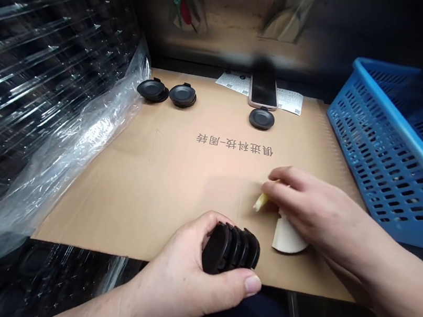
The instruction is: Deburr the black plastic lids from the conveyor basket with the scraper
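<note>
Near the front edge of the cardboard sheet [177, 174], my left hand [194, 272] grips a row of several round black plastic caps [232, 249], stacked face to face on their edges with small tabs on top. Over the right part of the cardboard, my right hand [301, 198] has its fingers closed around a small yellowish-white stick-like piece [260, 202], whose tip sticks out below the fingertips. A cream-coloured pad [288, 236] with a rounded edge lies beneath that hand, partly hidden by it. The two hands are apart.
Two small piles of black caps [152, 89] [182, 94] sit at the far left, and another cap [261, 118] lies before a phone [264, 91] on printed paper [234, 81]. A blue basket [384, 121] stands right. Clear plastic film [93, 125] covers black trays at left.
</note>
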`<state>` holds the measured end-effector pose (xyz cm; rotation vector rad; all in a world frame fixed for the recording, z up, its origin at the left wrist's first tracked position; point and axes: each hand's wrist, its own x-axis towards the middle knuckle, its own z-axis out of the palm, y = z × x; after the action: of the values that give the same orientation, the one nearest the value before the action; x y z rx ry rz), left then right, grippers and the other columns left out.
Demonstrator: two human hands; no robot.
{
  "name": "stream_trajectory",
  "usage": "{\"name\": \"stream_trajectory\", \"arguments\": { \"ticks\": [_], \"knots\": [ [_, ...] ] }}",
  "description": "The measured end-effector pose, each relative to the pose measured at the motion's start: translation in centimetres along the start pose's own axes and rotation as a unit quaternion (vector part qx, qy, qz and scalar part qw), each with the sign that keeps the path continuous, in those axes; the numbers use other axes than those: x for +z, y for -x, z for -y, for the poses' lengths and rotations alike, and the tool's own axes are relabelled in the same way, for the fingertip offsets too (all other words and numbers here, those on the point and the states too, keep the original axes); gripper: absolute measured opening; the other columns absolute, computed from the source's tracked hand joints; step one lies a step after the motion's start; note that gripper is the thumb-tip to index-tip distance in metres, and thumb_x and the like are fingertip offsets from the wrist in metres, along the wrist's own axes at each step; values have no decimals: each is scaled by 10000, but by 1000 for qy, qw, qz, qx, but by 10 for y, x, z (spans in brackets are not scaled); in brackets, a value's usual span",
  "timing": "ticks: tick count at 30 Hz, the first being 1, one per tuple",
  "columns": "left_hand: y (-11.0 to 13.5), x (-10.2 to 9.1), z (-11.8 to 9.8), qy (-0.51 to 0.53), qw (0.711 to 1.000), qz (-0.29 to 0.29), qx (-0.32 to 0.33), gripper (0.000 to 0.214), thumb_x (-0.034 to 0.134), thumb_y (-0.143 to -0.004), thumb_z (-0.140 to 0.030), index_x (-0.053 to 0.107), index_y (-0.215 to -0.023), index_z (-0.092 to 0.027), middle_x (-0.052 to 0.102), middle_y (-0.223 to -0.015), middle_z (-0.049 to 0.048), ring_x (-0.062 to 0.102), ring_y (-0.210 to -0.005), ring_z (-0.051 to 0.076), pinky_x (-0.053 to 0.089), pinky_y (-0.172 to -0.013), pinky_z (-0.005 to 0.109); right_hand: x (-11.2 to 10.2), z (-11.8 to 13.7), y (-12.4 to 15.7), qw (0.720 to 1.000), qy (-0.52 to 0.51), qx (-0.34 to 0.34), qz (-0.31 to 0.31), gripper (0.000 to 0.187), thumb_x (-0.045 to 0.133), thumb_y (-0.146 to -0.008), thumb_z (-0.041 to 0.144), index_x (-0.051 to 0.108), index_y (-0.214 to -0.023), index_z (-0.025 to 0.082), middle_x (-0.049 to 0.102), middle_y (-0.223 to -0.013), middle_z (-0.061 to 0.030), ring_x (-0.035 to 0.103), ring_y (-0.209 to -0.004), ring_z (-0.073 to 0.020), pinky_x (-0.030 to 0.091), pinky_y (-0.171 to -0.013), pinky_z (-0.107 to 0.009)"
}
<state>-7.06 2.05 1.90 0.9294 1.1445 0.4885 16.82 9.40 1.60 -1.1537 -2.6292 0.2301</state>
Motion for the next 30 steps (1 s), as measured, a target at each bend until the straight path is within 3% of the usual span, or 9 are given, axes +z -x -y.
{"name": "stream_trajectory", "arguments": {
  "ticks": [2, 4, 6, 9, 12, 16, 22, 30],
  "knots": [
    [-2, 0, -2, 2, 1000, -1, -6, 492, 821, -665, -509, 609, -1002, -221, 623, -876, 4, 576, -823, 192, 459, -700, 301, -8, 10, 10, 989, -105, 55, -92, 124, 497, -1018, 223, 571, -1116, 242, 650, -1083, -62, 689, -893, -200, 579, -707, -316],
    [-2, 0, -3, 3, 1000, -1, -11, 493, 830, -649, -511, 608, -978, -219, 626, -851, -2, 582, -801, 188, 451, -667, 287, -11, 28, 22, 937, -276, 121, -175, 141, 593, -993, 246, 525, -1116, 266, 653, -1048, -41, 724, -831, -189, 632, -713, -315],
    [-3, 2, -4, 10, 1000, -1, -14, 491, 834, -645, -511, 603, -967, -221, 639, -855, 1, 599, -806, 193, 458, -662, 285, -10, 48, 33, 902, -352, 150, -200, 165, 646, -974, 248, 565, -1115, 278, 672, -1021, -23, 737, -798, -178, 652, -798, -325],
    [-3, 4, -4, 22, 1000, -2, -12, 482, 830, -656, -488, 600, -991, -229, 659, -874, 6, 627, -827, 204, 481, -684, 293, -2, 69, 43, 918, -316, 134, -197, 170, 605, -1011, 259, 648, -1172, 293, 705, -1063, -26, 731, -976, -192, 615, -966, -340],
    [-4, 5, -3, 19, 1000, -12, -12, 469, 830, -648, -464, 606, -985, -226, 664, -856, 8, 637, -822, 212, 491, -679, 299, 7, 76, 44, 926, -299, 122, -195, 207, 556, -1031, 210, 630, -1210, 282, 734, -1137, -29, 714, -1093, -186, 624, -952, -303],
    [-4, 5, -2, 24, 1000, -11, -7, 469, 837, -655, -460, 610, -989, -221, 667, -853, 8, 642, -813, 212, 485, -663, 292, 13, 79, 41, 923, -295, 135, -207, 257, 562, -983, 105, 626, -1187, 248, 750, -1106, -43, 730, -1065, -193, 633, -953, -332],
    [0, 4, -9, 20, 999, 12, -21, 449, 834, -710, -414, 591, -1030, -215, 660, -904, -6, 630, -868, 201, 481, -726, 294, 14, 81, 39, 916, -294, 93, -255, 324, 603, -912, 25, 646, -1185, 193, 750, -1082, -59, 747, -1024, -193, 645, -934, -310],
    [-1, 4, -9, 22, 999, 11, -20, 438, 826, -707, -406, 589, -1022, -215, 655, -899, -11, 625, -864, 196, 479, -719, 293, 14, 78, 37, 925, -286, 78, -238, 342, 602, -915, 15, 635, -1212, 181, 740, -1107, -49, 737, -1047, -169, 619, -977, -252]
  ]
}}
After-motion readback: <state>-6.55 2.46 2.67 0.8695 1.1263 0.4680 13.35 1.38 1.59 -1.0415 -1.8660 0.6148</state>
